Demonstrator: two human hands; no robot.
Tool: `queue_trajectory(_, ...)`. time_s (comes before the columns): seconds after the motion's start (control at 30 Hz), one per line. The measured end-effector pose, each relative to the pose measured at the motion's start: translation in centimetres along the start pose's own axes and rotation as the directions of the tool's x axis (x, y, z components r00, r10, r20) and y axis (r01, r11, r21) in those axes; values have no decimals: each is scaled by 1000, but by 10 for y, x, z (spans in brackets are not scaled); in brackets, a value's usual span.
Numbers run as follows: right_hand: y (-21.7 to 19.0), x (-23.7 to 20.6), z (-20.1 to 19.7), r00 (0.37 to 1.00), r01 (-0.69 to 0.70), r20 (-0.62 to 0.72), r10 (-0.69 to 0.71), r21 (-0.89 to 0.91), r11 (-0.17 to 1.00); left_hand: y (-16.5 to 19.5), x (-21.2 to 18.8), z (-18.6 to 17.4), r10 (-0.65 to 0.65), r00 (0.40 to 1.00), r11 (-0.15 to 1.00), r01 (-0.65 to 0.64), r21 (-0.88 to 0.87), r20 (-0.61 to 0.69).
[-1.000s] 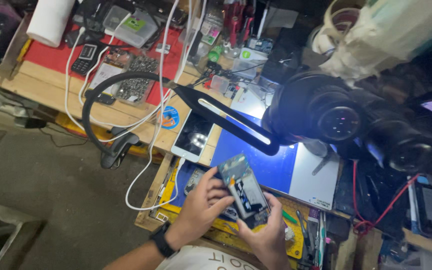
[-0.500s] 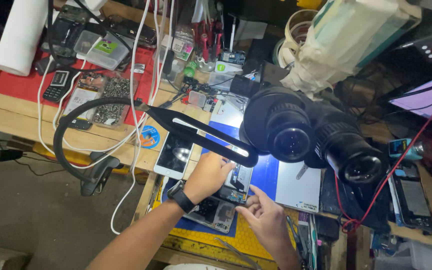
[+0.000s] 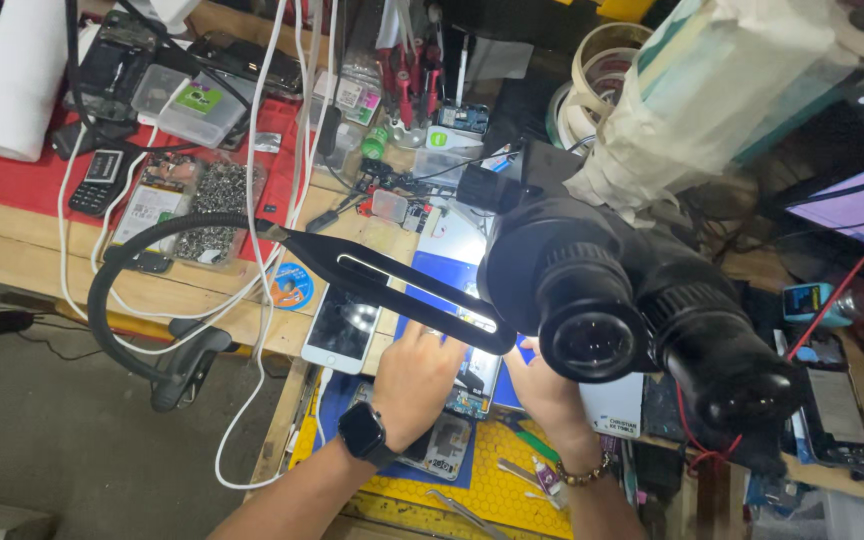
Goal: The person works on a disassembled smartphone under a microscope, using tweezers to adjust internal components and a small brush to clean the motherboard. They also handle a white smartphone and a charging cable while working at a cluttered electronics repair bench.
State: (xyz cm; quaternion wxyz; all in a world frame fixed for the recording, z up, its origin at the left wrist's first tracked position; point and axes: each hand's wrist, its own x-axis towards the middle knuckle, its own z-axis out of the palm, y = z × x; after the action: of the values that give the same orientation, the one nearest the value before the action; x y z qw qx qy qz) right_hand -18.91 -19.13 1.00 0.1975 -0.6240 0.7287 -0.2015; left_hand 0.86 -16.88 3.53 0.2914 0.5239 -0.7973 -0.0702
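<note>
Wooden bench (image 3: 22, 262) – red mat (image 3: 22, 185) at the back under small boxes and a keypad phone (image 3: 98, 180); blue mat (image 3: 432, 275) mid-bench, white phone (image 3: 340, 330) beside it, yellow mat (image 3: 497, 490) at front edge with tweezers (image 3: 462, 512).

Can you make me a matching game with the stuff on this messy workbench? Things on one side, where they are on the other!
Things:
1. black square wristwatch
2. beaded bracelet
3. white paper roll
4. white smartphone with dark screen

Places:
A. far left corner of the bench
B. on the left hand's wrist
C. lying flat under the black lamp arm
D. on the right hand's wrist

Pairs: 1-B, 2-D, 3-A, 4-C
</note>
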Motion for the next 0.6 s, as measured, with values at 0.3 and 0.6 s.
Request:
queue_trajectory(0.3, -23, 5, -8, 901, 421, -159, -405, 87, 903, -3, -10, -21, 144, 989, 974, -137, -182, 22)
queue_trajectory(0.6, -44, -3, -14, 772, 562, -258, -580, -147, 814, -9, -11, -24, 196, 973, 975, -181, -126, 125)
